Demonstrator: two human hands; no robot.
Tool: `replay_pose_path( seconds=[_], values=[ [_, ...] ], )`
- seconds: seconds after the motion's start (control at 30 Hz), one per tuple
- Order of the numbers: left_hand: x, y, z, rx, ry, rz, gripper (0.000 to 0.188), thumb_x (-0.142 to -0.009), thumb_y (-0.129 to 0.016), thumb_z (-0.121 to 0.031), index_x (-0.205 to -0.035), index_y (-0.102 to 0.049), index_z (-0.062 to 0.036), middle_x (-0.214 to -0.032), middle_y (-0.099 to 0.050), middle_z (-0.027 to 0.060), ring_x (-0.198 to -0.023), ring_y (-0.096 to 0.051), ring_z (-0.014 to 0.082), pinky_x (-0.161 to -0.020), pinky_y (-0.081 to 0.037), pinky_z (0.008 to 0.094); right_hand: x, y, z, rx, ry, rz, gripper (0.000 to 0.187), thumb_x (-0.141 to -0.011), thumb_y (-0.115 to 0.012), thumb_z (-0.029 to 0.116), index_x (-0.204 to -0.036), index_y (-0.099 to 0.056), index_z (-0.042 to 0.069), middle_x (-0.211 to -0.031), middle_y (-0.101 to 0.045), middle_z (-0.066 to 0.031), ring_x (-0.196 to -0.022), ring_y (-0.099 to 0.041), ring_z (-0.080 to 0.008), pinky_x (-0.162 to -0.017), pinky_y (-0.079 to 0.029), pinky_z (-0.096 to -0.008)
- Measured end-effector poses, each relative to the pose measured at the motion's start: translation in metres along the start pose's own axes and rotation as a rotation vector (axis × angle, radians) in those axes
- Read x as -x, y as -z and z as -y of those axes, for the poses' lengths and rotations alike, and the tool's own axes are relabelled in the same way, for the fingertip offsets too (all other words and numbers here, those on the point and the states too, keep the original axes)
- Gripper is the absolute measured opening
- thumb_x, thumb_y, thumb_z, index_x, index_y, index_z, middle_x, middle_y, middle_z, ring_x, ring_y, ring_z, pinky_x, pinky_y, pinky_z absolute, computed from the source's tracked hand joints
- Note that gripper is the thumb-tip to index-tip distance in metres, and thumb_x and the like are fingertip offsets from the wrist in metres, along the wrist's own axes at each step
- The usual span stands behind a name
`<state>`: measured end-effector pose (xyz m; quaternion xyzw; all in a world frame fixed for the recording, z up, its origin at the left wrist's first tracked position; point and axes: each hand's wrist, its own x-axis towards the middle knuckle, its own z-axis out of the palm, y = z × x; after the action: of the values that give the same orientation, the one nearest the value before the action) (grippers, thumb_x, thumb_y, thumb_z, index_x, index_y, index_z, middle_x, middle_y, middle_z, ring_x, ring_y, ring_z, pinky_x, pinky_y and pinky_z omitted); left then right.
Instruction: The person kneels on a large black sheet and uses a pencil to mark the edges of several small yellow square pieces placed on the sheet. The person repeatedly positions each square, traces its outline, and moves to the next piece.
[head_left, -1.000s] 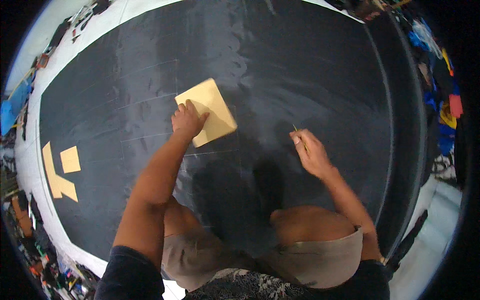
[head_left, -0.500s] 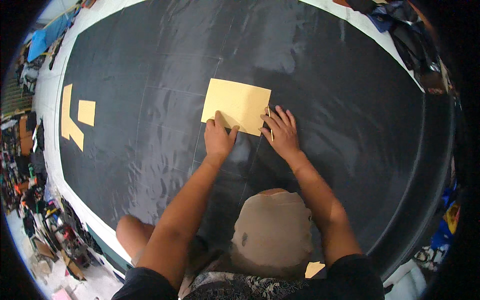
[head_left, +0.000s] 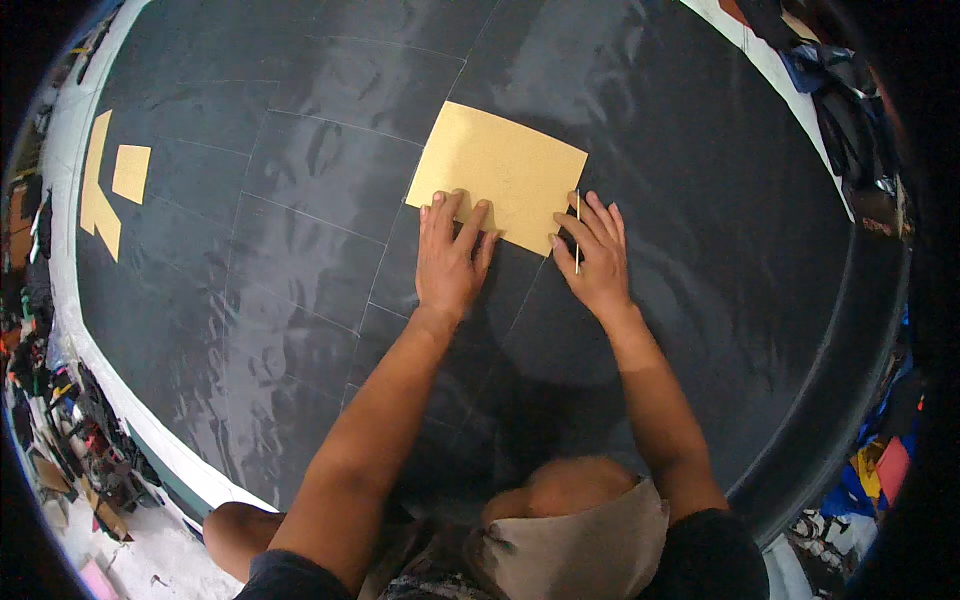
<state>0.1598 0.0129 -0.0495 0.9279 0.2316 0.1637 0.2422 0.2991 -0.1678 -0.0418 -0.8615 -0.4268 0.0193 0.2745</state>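
Observation:
A yellow four-sided card (head_left: 505, 165) lies flat on a large black sheet (head_left: 300, 330), tilted against thin pale lines drawn on it. My left hand (head_left: 452, 255) rests flat with fingers slightly apart, the tips on the card's near left edge. Beside the card's right corner is my right hand (head_left: 598, 262), its thumb and fingertips near the edge. A thin, pale yellow stick (head_left: 577, 240), like a slim pen or refill, is held between its fingers; its exact kind I cannot make out.
Two yellow cut pieces, a forked one (head_left: 97, 200) and a small four-sided one (head_left: 131, 173), lie at the sheet's left. A dark bundle (head_left: 840, 95) sits beyond the far right edge. Mixed clutter (head_left: 75, 430) covers the floor at left. My knee (head_left: 585, 485) is on the sheet.
The view has shifted and turned, so the card appears higher and more tilted. My left fingers now lie spread along its near edge. The right hand still holds the stick.

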Motion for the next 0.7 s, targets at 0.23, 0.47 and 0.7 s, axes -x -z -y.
replay_pose_path(
  seconds=[0.23, 0.47, 0.7],
  values=[
    [-0.0029, 0.0017, -0.0012, 0.015, -0.003, -0.02, 0.046, -0.09, -0.075, -0.026, -0.132, -0.064, -0.0129, -0.144, -0.051, 0.0188, -0.139, -0.044, 0.0427, -0.119, -0.033, 0.0537, 0.0024, -0.0019, 0.0008, 0.033, 0.005, -0.011, 0.03, -0.089, -0.076, 0.025, -0.116, -0.072, 0.013, -0.142, -0.061, -0.0101, -0.139, -0.048, -0.0345, -0.117, -0.03, -0.0546],
    [-0.0039, 0.0029, -0.0028, 0.053, 0.013, -0.016, 0.046, -0.09, -0.075, -0.025, -0.132, -0.063, -0.0119, -0.144, -0.051, 0.0194, -0.139, -0.045, 0.0429, -0.119, -0.033, 0.0542, 0.0048, -0.0044, -0.0008, 0.042, 0.015, -0.016, 0.031, -0.089, -0.076, 0.027, -0.116, -0.073, 0.013, -0.142, -0.061, -0.01, -0.139, -0.048, -0.0338, -0.117, -0.03, -0.0545],
    [-0.0061, 0.0034, 0.0028, 0.037, -0.026, -0.032, 0.048, -0.088, -0.076, -0.025, -0.132, -0.062, -0.011, -0.143, -0.052, 0.0194, -0.137, -0.046, 0.0429, -0.116, -0.036, 0.0555, 0.0026, -0.0067, 0.0024, 0.059, 0.041, -0.013, 0.031, -0.088, -0.077, 0.023, -0.116, -0.073, 0.01, -0.139, -0.063, -0.0122, -0.138, -0.05, -0.0351, -0.118, -0.03, -0.0548]
  ],
)
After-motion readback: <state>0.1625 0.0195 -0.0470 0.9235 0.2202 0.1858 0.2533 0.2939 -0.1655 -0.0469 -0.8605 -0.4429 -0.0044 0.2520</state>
